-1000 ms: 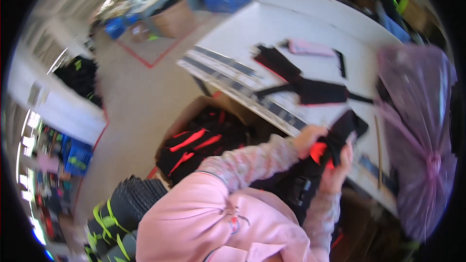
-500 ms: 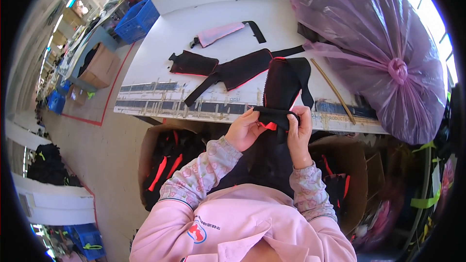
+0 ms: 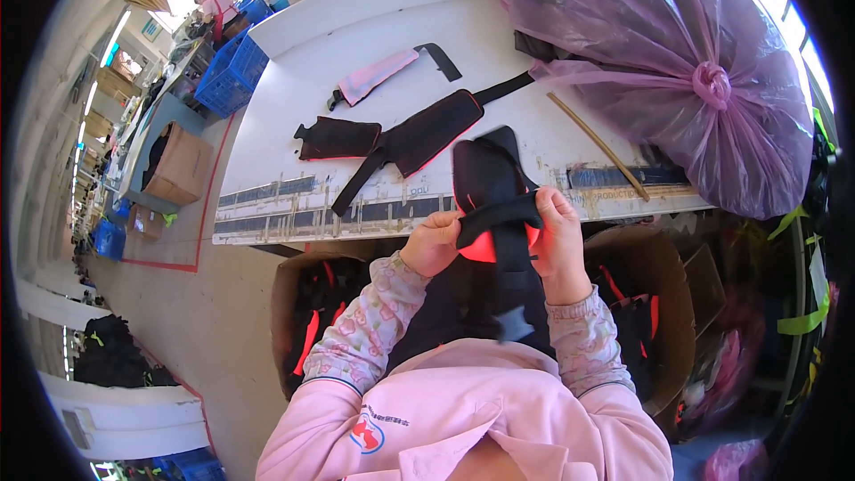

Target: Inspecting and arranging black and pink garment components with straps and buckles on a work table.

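My sleeves: pink, with patterned cuffs, rising from the bottom centre of the frame toward the middle.
Left hand (image 3: pixel 434 243): just left of centre, fingers clenched on the left end of a black strap (image 3: pixel 499 210).
Right hand (image 3: pixel 559 240): just right of centre, fingers closed on the other end of that strap, thumb up on the pad's edge.
Black pad (image 3: pixel 485 180): at the centre of the frame, held up between both hands, with red lining showing at its lower edge; the strap crosses its front, and a second strap with a buckle hangs down from it toward my chest.
Boxes below: an open cardboard box (image 3: pixel 292 303) at lower left of centre holds black and red pieces; another (image 3: pixel 659 267) sits at lower right.
Surface (image 3: pixel 294 80): white, filling the upper middle, its near edge lined with dark measuring strips just beyond my hands.
On the surface: a black piece with red trim (image 3: pixel 427 129) lies above and left of the pad, a smaller black piece (image 3: pixel 338 137) to its left, and a pink piece (image 3: pixel 374 76) farther up.
Thin stick (image 3: pixel 597 144): lies diagonally right of centre.
Purple plastic bag (image 3: pixel 677 53): large, knotted, filling the upper right.
Far left: blue crates (image 3: pixel 233 71) and a brown box (image 3: pixel 178 165) on the floor.
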A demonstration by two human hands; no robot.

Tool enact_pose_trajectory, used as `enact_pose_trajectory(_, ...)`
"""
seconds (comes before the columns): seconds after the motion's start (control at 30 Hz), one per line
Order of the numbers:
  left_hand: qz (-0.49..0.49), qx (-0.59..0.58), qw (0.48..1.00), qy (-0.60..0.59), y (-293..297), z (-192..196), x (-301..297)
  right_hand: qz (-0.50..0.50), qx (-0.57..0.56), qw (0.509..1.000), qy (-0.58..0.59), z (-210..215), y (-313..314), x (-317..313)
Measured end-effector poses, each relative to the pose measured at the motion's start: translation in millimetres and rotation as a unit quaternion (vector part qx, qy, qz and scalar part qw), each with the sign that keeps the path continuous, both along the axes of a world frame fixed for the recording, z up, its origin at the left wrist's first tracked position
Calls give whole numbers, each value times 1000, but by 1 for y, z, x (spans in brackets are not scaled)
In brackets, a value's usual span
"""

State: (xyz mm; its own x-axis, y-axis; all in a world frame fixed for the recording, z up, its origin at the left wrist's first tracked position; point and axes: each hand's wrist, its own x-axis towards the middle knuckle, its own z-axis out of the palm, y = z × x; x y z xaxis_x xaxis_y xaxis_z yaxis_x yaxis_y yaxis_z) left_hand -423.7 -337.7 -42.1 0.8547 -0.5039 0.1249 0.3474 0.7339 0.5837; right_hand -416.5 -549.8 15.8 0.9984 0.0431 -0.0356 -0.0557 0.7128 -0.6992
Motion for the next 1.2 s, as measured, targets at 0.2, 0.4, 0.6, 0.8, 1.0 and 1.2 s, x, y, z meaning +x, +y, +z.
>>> enact_pose_trajectory(0.2, 64, 98, 992, 51, -19, 43, 2, 238, 165, 956, -53, -4, -7, 8)
enact_pose_trajectory(0.4, 471, 502, 651, -320, -35, 75, 12, 71, -59, 995, -39, 14, -2, 14)
enact_pose_trajectory(0.6, 205, 448, 850, -190, -58, 60, -3, 42, -238, 953, -180, 0, 8, 15)
enact_pose_trajectory(0.8, 199, 477, 838, -175, -53, 48, 13, -184, -443, 868, -126, -10, 16, 13)
enact_pose_trajectory(1.0, 422, 402, 804, -117, -48, 51, 48, 137, -120, 981, 62, -5, 46, -13)
enact_pose_trajectory(1.2, 359, 561, 701, -255, -39, 56, 71, -53, -403, 912, -58, -31, 53, 2)
